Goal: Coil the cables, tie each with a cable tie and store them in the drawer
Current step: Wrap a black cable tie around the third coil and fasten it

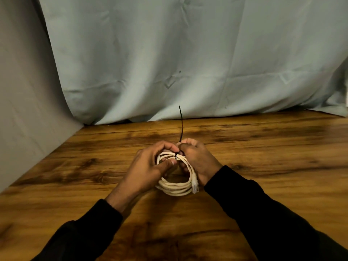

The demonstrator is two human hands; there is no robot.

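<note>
A cream-white round cable wound into a small coil of several loops (176, 187) is held between both hands just above the brown wooden counter (263, 151), its clear plug lying along the right side. A thin black plastic cable tie (181, 127) wraps the coil's far edge, its tail standing upright. The left hand (148, 166) grips the coil with curled fingers, and the right hand (197, 159) pinches the tie at the wrap

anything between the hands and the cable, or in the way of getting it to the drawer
Nothing between them: both the left hand and right hand already hold the cable at the tie. No drawer is in view, so that path cannot be judged.
</note>
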